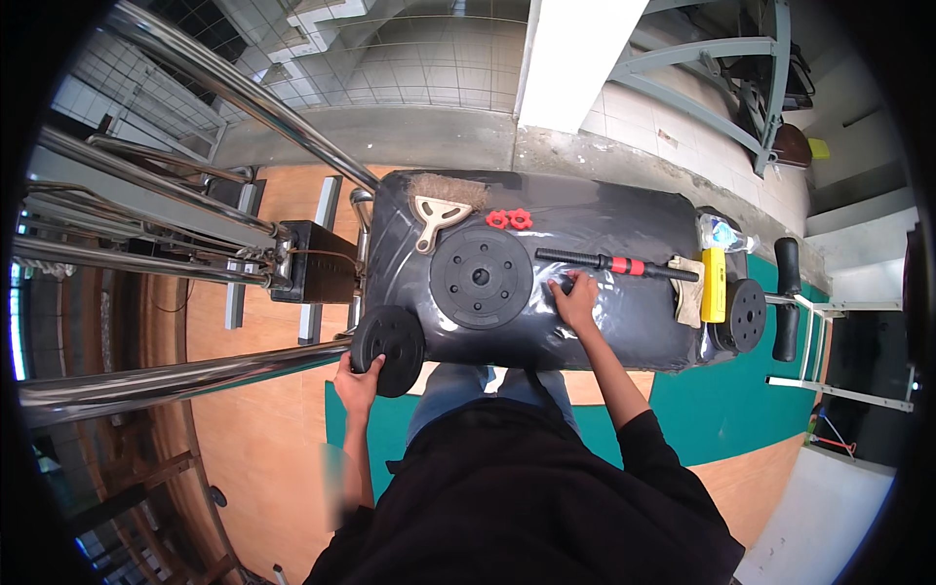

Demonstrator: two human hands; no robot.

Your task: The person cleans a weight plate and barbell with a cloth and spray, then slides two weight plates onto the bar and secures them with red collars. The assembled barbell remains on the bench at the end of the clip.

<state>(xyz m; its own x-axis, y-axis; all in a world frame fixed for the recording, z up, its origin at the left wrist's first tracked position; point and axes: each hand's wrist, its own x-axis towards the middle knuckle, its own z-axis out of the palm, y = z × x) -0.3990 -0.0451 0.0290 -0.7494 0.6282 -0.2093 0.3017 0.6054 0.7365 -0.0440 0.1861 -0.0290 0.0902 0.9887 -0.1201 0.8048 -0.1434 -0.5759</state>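
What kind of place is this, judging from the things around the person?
Probably a gym or home workout room. Black weight plates lie on a padded bench, a dumbbell bar with red collars sits beside them, and steel machine frames stand at the left. The left hand holds a smaller plate.

A single head-worn fisheye camera looked steeply down from above the person's shoulders. It faced a black padded bench [624,322] close below, edges bending outward.

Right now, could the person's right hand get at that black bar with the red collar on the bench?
Probably yes. The right hand rests flat on the black bench, just below the bar, and nothing lies between them. The left hand is busy holding a small weight plate.
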